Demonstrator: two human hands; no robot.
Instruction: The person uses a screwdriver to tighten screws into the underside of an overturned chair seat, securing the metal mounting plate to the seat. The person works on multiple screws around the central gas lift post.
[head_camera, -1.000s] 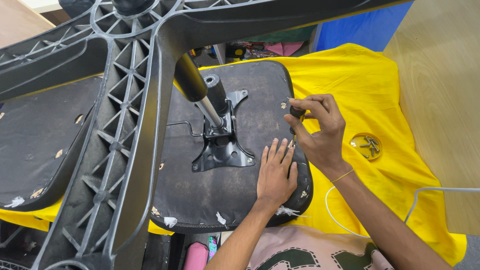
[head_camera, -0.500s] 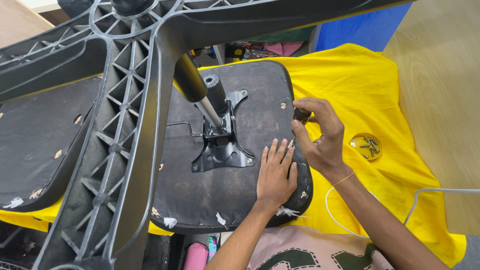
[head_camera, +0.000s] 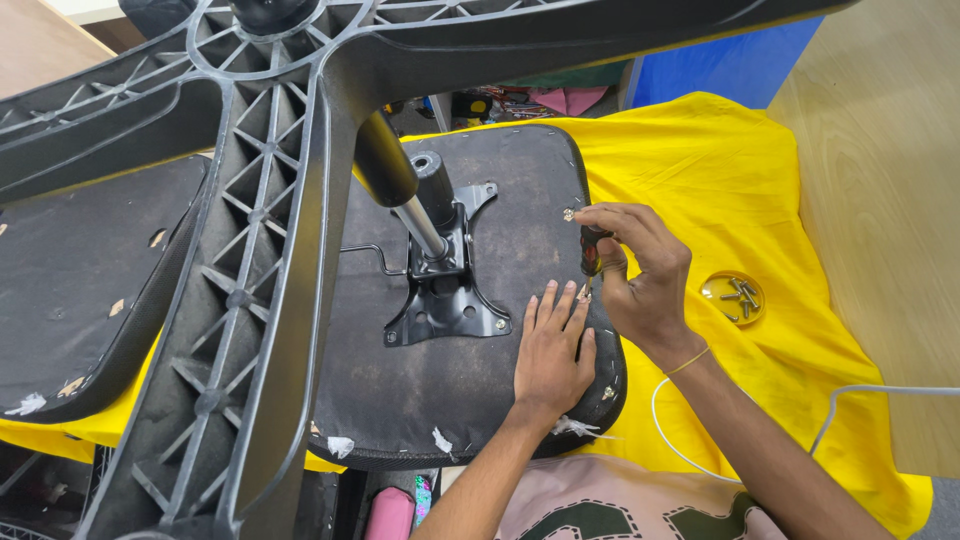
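An upturned office chair lies on a yellow cloth (head_camera: 730, 190). Its black seat underside (head_camera: 500, 200) faces up, with a black metal mounting plate (head_camera: 445, 300) and gas column (head_camera: 410, 190) at its middle. My left hand (head_camera: 550, 350) lies flat, fingers apart, on the seat near its right edge. My right hand (head_camera: 640, 270) grips a small dark-handled screwdriver (head_camera: 592, 255), tip down at the seat edge just beside my left fingertips. A screw (head_camera: 568, 214) sits in the seat a little above the tool.
The black star base (head_camera: 270, 230) of the chair looms across the left and top of view. The chair backrest (head_camera: 90, 290) lies at left. A clear round dish with several screws (head_camera: 733, 296) rests on the cloth at right. A white cable (head_camera: 860, 395) crosses the wooden table.
My right hand has lowered slightly and turned with the screwdriver, moving from near the upper screw down toward the seat edge by my left fingertips. My left hand has stayed put.
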